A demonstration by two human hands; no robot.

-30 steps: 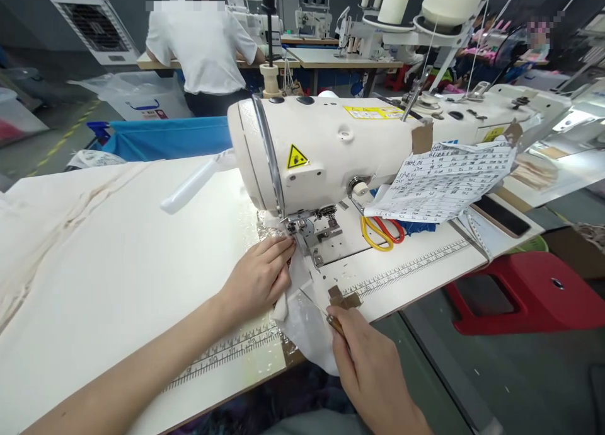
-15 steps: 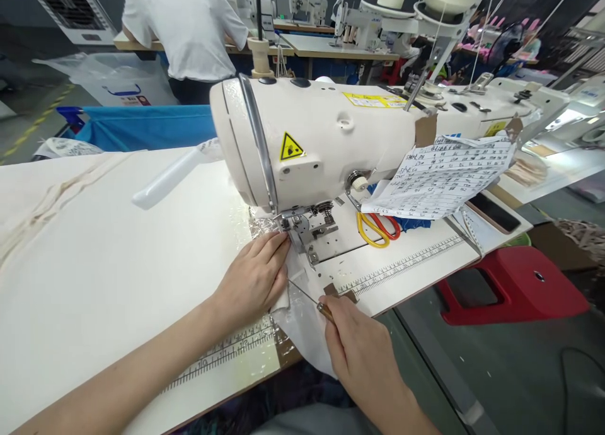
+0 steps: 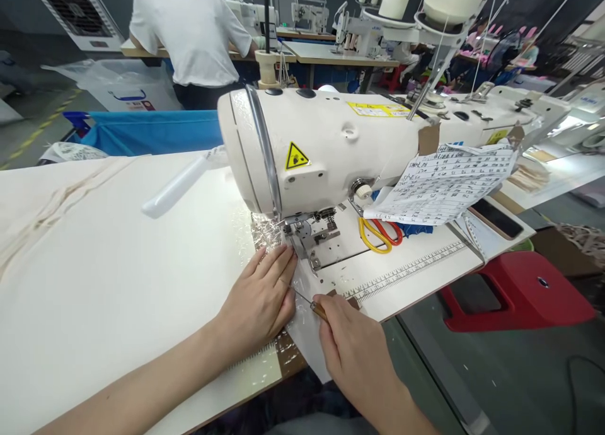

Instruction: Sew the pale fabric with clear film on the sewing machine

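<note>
My left hand [image 3: 258,296] lies flat, fingers stretched toward the needle area of a white sewing machine [image 3: 331,145]. It presses on the bed just in front of the presser foot. Whatever lies under the palm is hidden. My right hand [image 3: 357,347] grips the wooden handle of an awl [image 3: 319,311]. The awl's thin metal shaft points left, its tip reaching the edge of my left hand near the thumb and forefinger. A thin whitish translucent sheet [image 3: 309,343] hangs between the hands over the table's front edge. Clear shiny tape [image 3: 267,233] covers the bed left of the needle.
Yellow and red-handled scissors [image 3: 375,236] lie right of the needle on blue cloth. A handwritten sheet [image 3: 444,183] hangs from the machine, near a phone [image 3: 496,218]. A white plastic roll [image 3: 174,186] lies left. A red stool [image 3: 515,290] stands right; another person [image 3: 189,38] works beyond.
My left hand has flattened, its fingers now more spread and slightly back from the needle. The awl and right hand have shifted a little left. The whole view has tilted slightly.
</note>
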